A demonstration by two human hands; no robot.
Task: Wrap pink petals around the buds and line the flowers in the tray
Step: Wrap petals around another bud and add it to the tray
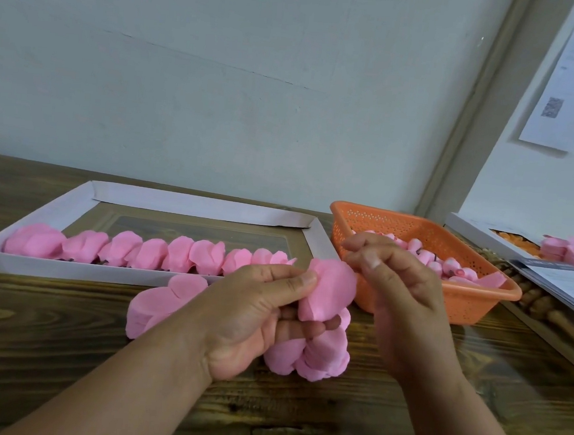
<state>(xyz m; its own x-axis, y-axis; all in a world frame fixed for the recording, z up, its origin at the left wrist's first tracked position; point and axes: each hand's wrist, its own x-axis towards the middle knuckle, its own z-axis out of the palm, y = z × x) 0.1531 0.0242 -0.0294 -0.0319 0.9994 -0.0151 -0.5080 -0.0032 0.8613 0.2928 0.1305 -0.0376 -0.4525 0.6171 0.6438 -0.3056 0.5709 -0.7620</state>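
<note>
We are holding a half-wrapped flower (329, 291) in front of us, just above the table (62, 354); our left hand (257, 314) is closing its grip around the lower part, thumb pressing the pink petal from the front, fingers curling behind; whether a bud sits inside we cannot tell, since the petal is hiding it. Our right hand (400, 288) is hovering just beside the petal's upper edge, fingers curled together in a narrow grip; whether they are pinching anything is not clear to us.

The white tray (157, 277) is lying to the left, with a row of wrapped flowers (145, 252) lining its near side; the orange basket (478, 294) to the right is holding the buds (446, 266); stacks of loose petals (158, 305) are resting on the table, one stack (316, 357) directly beneath our left hand.

We are judging the petals to be thin, light and soft, easily creased or torn; we are thinking the base is the place to take hold, gently, so the wrap is not springing open.
</note>
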